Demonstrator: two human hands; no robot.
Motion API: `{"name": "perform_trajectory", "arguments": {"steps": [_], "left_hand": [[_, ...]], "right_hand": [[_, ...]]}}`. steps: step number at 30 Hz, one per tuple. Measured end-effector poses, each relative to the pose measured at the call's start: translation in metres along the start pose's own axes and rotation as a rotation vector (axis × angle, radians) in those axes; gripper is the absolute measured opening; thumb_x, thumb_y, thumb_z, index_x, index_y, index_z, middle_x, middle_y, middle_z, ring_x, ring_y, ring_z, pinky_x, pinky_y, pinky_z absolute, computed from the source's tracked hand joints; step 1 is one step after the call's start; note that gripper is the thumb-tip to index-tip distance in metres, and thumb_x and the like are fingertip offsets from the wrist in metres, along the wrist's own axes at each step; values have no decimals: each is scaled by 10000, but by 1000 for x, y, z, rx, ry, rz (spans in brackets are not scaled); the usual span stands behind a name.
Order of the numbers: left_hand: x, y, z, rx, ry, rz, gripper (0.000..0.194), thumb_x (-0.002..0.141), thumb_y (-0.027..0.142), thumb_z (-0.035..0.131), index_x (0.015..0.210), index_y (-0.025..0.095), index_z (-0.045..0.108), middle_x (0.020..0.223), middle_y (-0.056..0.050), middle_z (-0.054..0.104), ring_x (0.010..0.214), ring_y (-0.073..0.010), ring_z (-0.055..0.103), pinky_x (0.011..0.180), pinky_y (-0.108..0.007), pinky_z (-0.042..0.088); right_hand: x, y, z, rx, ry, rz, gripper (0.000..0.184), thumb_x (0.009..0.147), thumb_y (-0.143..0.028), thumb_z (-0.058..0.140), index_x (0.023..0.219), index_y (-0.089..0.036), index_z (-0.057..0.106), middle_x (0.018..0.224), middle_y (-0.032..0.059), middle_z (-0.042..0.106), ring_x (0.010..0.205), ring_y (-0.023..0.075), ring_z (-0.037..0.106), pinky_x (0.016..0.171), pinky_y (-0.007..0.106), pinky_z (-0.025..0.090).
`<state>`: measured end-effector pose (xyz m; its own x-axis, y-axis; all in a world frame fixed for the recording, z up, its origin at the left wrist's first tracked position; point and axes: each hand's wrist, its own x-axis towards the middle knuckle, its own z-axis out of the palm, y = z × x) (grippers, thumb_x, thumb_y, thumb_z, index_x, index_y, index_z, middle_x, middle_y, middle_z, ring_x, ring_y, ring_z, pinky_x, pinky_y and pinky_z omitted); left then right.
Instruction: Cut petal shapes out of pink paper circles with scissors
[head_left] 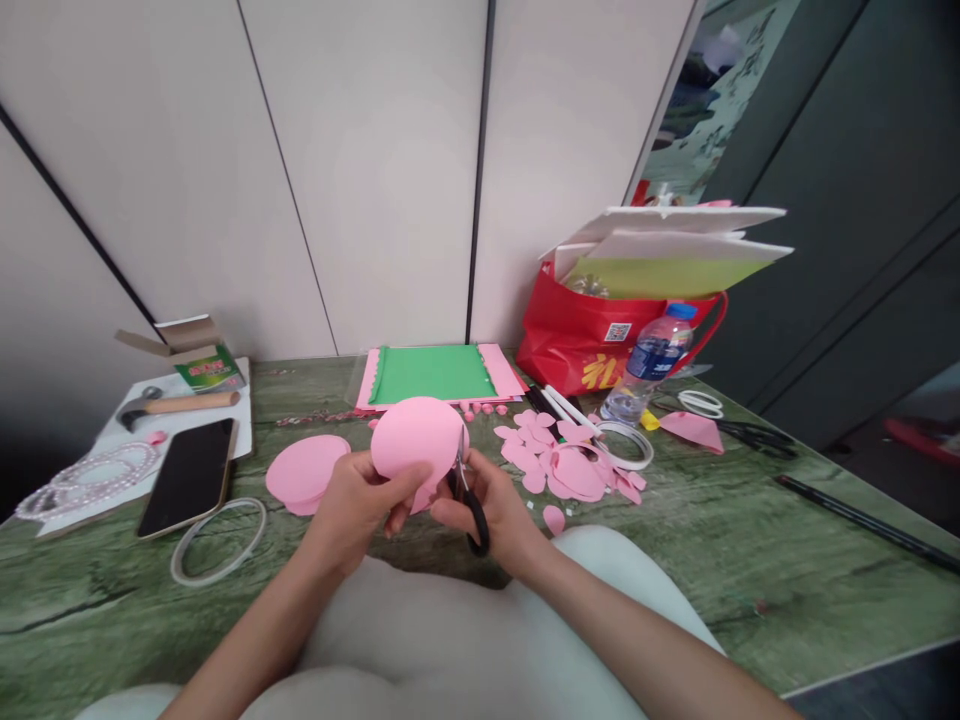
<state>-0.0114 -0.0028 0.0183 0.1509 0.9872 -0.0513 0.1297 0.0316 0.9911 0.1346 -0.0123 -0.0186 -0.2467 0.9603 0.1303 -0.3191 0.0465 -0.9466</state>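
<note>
My left hand [354, 503] pinches a round pink paper piece [415, 440] and holds it up above the table's near edge. My right hand [496, 508] grips black-handled scissors [470, 497], whose blades meet the right edge of that pink piece. A flat pink paper disc [306, 470] lies on the table just left of my left hand. To the right of my right hand, a heap of pink petal cut-outs [564, 462] is spread on the table.
A green marbled table [750, 540] carries a phone [189, 475], a hammer [176, 404], beads [90, 478], tape rings [218, 539] [626, 445], green and pink sheets [433, 374], a water bottle [649, 365], a red bag [592, 335], and another pair of scissors [750, 433].
</note>
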Motion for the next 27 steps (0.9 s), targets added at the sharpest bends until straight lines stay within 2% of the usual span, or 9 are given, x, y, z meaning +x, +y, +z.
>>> {"name": "perform_trajectory", "arguments": {"steps": [5,13,21,27], "left_hand": [[0,1,0,7,11,5,295,644,286,669,444,142,507,297,60,431,285,-41,336,309,-167,243],[0,2,-1,-8,21,25,349,663,315,659,425,148,466,300,65,410,292,-33,313,326,-173,221],[0,2,-2,-62,50,57,308,665,296,658,468,152,470,318,77,404,316,-32,298,336,-174,215],[1,3,-1,-139,41,104,307,697,286,644,487,150,466,350,70,430,328,-35,348,347,-167,262]], "right_hand": [[0,4,-1,-9,-7,-9,461,503,-321,791,784,-190,449,540,-89,436,480,60,344,459,194,284],[1,16,-7,-49,13,-9,465,539,-306,773,862,-197,457,532,-90,479,452,58,384,433,178,301],[-1,4,-4,-140,38,32,402,589,-314,696,875,-203,437,451,-95,519,374,72,426,373,172,317],[-1,6,-4,-77,4,34,437,582,-349,707,893,-212,432,365,-136,464,317,71,413,425,219,413]]}}
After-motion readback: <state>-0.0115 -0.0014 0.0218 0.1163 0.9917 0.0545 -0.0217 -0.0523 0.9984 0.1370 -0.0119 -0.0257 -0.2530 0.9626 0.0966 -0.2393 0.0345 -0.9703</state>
